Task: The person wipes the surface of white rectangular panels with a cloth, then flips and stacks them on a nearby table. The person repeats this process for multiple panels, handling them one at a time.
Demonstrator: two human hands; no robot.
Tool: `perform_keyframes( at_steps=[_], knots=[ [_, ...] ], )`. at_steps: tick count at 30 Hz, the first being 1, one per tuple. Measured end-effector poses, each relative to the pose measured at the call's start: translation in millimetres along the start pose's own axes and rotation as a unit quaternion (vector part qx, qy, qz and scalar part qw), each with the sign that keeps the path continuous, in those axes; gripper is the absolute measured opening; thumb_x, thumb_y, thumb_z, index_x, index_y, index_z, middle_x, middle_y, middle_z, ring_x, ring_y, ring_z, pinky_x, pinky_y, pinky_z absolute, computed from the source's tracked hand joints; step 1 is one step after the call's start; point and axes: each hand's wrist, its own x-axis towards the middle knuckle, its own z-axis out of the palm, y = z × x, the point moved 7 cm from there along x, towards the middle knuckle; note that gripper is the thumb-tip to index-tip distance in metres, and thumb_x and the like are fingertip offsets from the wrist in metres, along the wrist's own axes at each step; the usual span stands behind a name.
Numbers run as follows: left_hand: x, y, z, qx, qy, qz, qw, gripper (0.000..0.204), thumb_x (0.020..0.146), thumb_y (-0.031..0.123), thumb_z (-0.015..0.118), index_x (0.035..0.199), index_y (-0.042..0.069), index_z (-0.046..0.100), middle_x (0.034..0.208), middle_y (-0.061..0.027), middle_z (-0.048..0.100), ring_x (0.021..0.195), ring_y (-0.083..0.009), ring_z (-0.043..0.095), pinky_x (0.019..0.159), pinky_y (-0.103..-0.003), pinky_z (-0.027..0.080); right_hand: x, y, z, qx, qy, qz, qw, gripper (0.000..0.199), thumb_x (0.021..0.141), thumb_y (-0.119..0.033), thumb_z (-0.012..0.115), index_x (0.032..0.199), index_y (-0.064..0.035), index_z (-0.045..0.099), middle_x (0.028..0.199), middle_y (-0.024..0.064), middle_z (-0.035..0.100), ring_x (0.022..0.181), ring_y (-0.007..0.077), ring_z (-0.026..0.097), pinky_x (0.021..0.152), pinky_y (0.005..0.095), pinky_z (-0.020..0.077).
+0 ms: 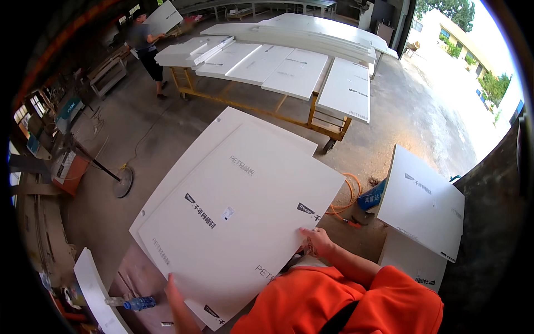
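A large white panel [261, 195] with dark print and a small square label lies tilted in front of me. Its right edge is in my right hand [317, 242], thumb on top and the other fingers mostly hidden at the edge. My left hand [171, 284] grips the panel's near left edge, its fingers largely out of sight. Under this panel, a second white panel [225, 121] sticks out at the far and left sides. Both rest over a brownish-pink work surface [127, 273].
A blue-capped bottle [139, 303] and a white strip [95, 289] lie left. White panels [423, 195] lean at right beside an orange hose [351, 192] and blue bucket [371, 196]. Ahead stands a yellow wheeled cart [250, 106] bearing panels. Another person [146, 47] carries a panel.
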Motion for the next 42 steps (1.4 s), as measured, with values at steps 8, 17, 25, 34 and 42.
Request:
perform_keyframes(
  at_steps=[8, 17, 25, 34, 42],
  knots=[
    [38.7, -9.0, 12.4, 0.151, 0.137, 0.116, 0.972, 0.072, 0.091, 0.06, 0.07, 0.105, -0.011, 0.069, 0.094, -0.0152, 0.071, 0.08, -0.0224, 0.066, 0.068, -0.04, 0.054, 97.2, -24.3, -6.5, 0.046, 0.0, -0.14, 0.989, 0.037, 0.097, -0.032, 0.069, 0.11, 0.0017, 0.064, 0.081, 0.0119, 0.066, 0.053, 0.0227, 0.064, 0.036, 0.0342, 0.0459],
    [18.8, -23.1, -17.3, 0.06, 0.16, 0.049, 0.984, 0.062, 0.095, 0.047, 0.072, 0.104, -0.014, 0.067, 0.096, -0.0171, 0.071, 0.077, -0.0251, 0.068, 0.065, -0.042, 0.056, 73.8, -10.4, 15.5, 0.067, 0.021, -0.097, 0.993, 0.038, 0.094, -0.031, 0.074, 0.111, 0.0008, 0.064, 0.083, 0.0119, 0.066, 0.057, 0.0238, 0.065, 0.04, 0.0386, 0.0493],
    [26.1, -20.0, 4.0, 0.004, 0.12, 0.137, 0.983, 0.058, 0.099, 0.042, 0.067, 0.117, -0.013, 0.065, 0.107, -0.0184, 0.072, 0.087, -0.0283, 0.071, 0.076, -0.043, 0.059, 45.9, -4.5, 1.7, 0.046, 0.042, -0.04, 0.997, 0.047, 0.093, -0.039, 0.071, 0.095, 0.0067, 0.062, 0.064, 0.0174, 0.065, 0.039, 0.0244, 0.057, 0.027, 0.0366, 0.0374],
    [36.1, 6.3, -15.3, 0.006, 0.09, 0.088, 0.992, 0.056, 0.1, 0.04, 0.067, 0.116, -0.014, 0.065, 0.107, -0.0185, 0.072, 0.087, -0.0279, 0.071, 0.076, -0.043, 0.059, -1.1, -21.3, 32.5, 0.041, 0.0, -0.04, 0.998, 0.042, 0.097, -0.034, 0.063, 0.109, 0.0065, 0.062, 0.074, 0.0257, 0.071, 0.037, 0.0237, 0.054, 0.029, 0.0348, 0.039],
    [26.0, 25.4, 18.3, 0.014, 0.046, 0.091, 0.995, 0.054, 0.1, 0.038, 0.067, 0.116, -0.014, 0.065, 0.107, -0.0185, 0.072, 0.088, -0.0275, 0.07, 0.076, -0.042, 0.059, -21.8, -64.1, 24.6, 0.039, -0.014, -0.152, 0.987, 0.042, 0.1, -0.034, 0.058, 0.109, 0.0062, 0.062, 0.076, 0.0233, 0.074, 0.036, 0.0176, 0.051, 0.03, 0.0294, 0.0377]
  ],
)
